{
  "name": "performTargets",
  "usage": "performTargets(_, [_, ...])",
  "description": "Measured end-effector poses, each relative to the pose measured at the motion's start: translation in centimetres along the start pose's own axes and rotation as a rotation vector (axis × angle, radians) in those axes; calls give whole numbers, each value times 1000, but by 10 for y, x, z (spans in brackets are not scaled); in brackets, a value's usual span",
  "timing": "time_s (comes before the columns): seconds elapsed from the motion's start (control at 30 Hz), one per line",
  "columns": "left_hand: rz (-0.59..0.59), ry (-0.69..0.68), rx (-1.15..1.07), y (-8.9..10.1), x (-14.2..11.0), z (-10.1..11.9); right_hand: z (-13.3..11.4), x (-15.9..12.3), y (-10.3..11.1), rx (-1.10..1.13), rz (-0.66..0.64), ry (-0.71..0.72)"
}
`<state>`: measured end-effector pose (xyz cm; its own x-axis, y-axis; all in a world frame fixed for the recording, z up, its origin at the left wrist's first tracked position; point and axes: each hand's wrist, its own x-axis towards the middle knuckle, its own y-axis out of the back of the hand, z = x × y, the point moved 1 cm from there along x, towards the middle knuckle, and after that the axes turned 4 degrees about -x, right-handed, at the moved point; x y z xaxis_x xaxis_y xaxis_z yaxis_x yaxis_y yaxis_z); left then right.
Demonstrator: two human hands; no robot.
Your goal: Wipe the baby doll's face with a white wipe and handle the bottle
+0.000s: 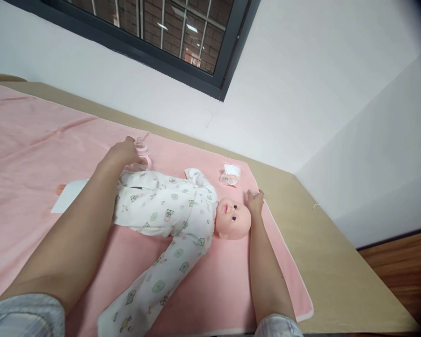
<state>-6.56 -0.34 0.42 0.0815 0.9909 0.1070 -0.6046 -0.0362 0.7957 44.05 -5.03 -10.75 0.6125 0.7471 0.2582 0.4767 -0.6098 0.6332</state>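
Observation:
On a pink blanket (210, 276) a baby doll (233, 219) lies on its back, its head to the right, dressed in a white top (168, 206) printed with small animals. One long sleeve of the top stretches toward me. Beyond the doll's lower body, my left hand (123, 153) is closed round a pink baby bottle (142, 154) with a clear teat and handles, which stands upright. My right hand (255, 202) is just past the top of the doll's head, fingers curled on a small clear thing, mostly hidden. A white piece (68, 196) covers part of the doll's legs.
A small clear packet (230, 175) with white and orange contents lies on the blanket behind the doll's head. The wooden tabletop (323, 243) shows along the right and back. Behind it rises a white wall (284, 84) with a dark-framed, barred window (182, 32).

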Motion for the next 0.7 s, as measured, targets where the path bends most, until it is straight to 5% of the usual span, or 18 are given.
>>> performTargets(0.07, [21, 176, 75, 7, -4, 10, -2, -1, 2, 21, 41, 41])
performTargets(0.17, [114, 202, 125, 20, -15, 34, -8, -5, 7, 64, 177, 181])
performTargets(0.27, [368, 23, 152, 28, -35, 72, -16, -11, 12, 107, 281, 342])
performTargets(0.37, [431, -263, 108, 16, -56, 121, -26, -16, 11, 121, 224, 470])
performTargets(0.6, [-200, -758, 115, -69, -54, 208, -39, -24, -4, -37, -132, 633])
performTargets(0.7, [-570, -673, 117, -105, -38, 230, -42, -29, -6, -32, -231, 627])
